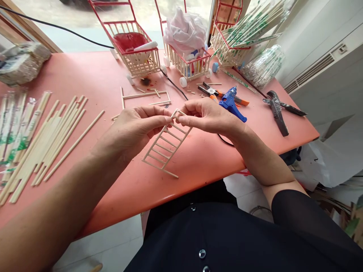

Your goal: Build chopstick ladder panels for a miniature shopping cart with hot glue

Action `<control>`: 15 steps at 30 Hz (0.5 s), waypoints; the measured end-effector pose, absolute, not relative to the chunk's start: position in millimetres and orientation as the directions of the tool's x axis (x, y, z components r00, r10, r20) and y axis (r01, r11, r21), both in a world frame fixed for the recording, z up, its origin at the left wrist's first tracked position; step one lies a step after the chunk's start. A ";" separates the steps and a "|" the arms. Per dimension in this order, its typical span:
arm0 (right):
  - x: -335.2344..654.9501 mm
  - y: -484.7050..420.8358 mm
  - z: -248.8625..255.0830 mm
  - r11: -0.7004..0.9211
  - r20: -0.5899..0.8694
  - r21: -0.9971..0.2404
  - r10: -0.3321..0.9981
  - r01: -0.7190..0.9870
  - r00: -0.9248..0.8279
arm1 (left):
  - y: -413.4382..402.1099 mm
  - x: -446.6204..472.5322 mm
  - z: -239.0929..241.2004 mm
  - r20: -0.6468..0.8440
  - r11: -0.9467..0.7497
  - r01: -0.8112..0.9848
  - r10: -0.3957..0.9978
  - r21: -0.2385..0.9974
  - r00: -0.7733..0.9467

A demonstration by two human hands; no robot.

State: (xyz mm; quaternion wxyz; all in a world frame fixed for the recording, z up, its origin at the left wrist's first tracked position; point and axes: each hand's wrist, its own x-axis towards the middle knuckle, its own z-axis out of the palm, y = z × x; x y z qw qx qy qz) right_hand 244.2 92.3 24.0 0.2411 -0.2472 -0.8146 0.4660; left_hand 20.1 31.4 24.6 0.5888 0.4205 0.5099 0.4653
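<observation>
A small ladder-like frame of thin wooden sticks (163, 149) hangs tilted above the table's front part, its far end between my fingertips. My left hand (143, 122) pinches the frame's upper left corner. Close against it, my right hand (202, 115) pinches the same end from the other side. The fingertips nearly meet and partly hide the joint there. Just beyond my right hand lies a blue hot glue gun (229, 101). Behind my hands, an open rectangle of sticks (146, 95) rests on the table with several short offcuts.
Loose wooden chopsticks (56, 139) and wrapped ones (17, 128) cover the table's left side. Several stick-built carts with red rims (141, 56) stand along the back. Orange-handled pliers (211, 90) and a black-handled tool (278, 113) lie to the right. A black cord (174, 85) crosses the table.
</observation>
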 end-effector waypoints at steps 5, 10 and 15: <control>244.5 93.4 22.2 0.448 0.175 -0.880 0.614 0.158 -0.769 | 32.2 21.9 24.9 -0.207 0.215 -0.164 0.976 0.963 0.067; 244.7 92.5 22.8 0.451 0.170 -0.876 0.619 0.170 -0.766 | 34.3 23.7 25.2 -0.206 0.225 -0.211 0.973 0.951 0.108; 244.2 90.9 25.0 0.460 0.166 -0.869 0.618 0.183 -0.768 | 35.2 23.0 24.9 -0.203 0.230 -0.219 0.969 0.948 0.140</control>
